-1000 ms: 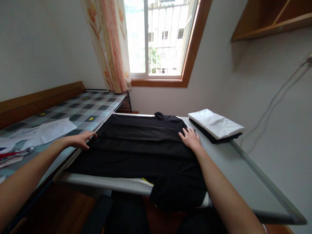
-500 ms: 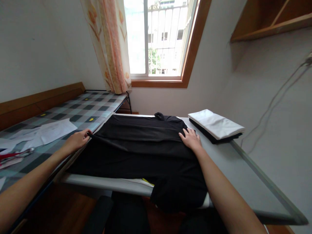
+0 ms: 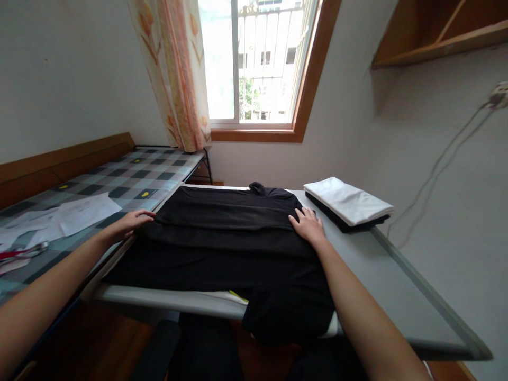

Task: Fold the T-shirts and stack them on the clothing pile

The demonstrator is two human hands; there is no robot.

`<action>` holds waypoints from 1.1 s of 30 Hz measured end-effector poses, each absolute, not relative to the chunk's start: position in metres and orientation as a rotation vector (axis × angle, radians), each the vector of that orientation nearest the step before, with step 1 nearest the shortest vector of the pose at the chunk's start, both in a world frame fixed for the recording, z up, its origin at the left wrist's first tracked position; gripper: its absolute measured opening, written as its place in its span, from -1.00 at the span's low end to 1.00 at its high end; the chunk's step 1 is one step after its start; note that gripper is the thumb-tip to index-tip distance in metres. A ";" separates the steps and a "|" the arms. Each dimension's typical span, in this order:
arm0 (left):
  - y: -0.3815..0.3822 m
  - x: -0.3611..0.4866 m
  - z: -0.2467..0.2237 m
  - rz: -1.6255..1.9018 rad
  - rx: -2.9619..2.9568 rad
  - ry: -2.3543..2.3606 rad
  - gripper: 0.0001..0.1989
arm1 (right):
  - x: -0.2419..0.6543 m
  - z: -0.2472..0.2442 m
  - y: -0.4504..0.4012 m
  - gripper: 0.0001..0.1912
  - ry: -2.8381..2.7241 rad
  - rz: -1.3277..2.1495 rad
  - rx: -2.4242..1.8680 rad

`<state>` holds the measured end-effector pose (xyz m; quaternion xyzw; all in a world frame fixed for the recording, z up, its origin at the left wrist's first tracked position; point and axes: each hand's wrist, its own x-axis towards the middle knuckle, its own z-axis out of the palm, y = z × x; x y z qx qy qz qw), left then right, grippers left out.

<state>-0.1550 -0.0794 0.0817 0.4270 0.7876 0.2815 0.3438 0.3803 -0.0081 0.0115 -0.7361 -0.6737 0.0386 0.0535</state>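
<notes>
A black short-sleeved shirt (image 3: 222,243) lies spread over the grey table (image 3: 381,286), its hem towards the left and its collar end towards the right. A long fold runs across its middle. At the hem, my left hand (image 3: 133,222) rests with fingers stretched out over the cloth edge, not gripping it. My right hand (image 3: 308,225) lies flat near the shoulder, fingers spread on the fabric. One sleeve hangs over the table's near edge, and a bit of white and yellow material shows beneath the shirt.
A folded stack with a white cloth (image 3: 349,198) over black cloth sits at the table's right back. Left of the table is a bed (image 3: 166,164) with a checked cover, bearing papers (image 3: 75,217). A window (image 3: 257,69) and curtain stand behind; a wooden shelf (image 3: 440,47) hangs upper right.
My left hand has let go of the shirt's hem, and its fingers have straightened. The raised hem corner has dropped flatter. My right hand stays in place on the shirt.
</notes>
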 end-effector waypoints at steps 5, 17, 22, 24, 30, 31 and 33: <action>-0.076 -0.163 0.079 0.715 1.006 1.899 -0.49 | 0.381 0.011 -0.008 -0.31 -2.034 0.122 -2.225; -0.061 -0.129 0.094 0.456 1.373 2.163 -0.32 | 0.382 0.008 -0.007 -0.33 -2.035 0.114 -2.222; -0.051 -0.116 0.097 0.186 1.824 2.235 -0.40 | 0.382 0.009 -0.007 -0.32 -2.035 0.116 -2.214; -0.051 -0.122 0.094 0.052 1.924 2.314 -0.45 | 0.382 0.009 -0.007 -0.32 -2.037 0.118 -2.211; -0.067 -0.139 0.085 -0.040 1.840 2.469 -0.40 | 0.382 0.009 -0.006 -0.32 -2.028 0.146 -2.210; -0.071 -0.141 0.085 -0.014 1.835 2.487 -0.39 | 0.382 0.009 -0.006 -0.32 -2.029 0.144 -2.212; -0.078 -0.145 0.084 0.102 1.811 2.519 -0.39 | 0.382 0.009 -0.006 -0.32 -2.033 0.140 -2.219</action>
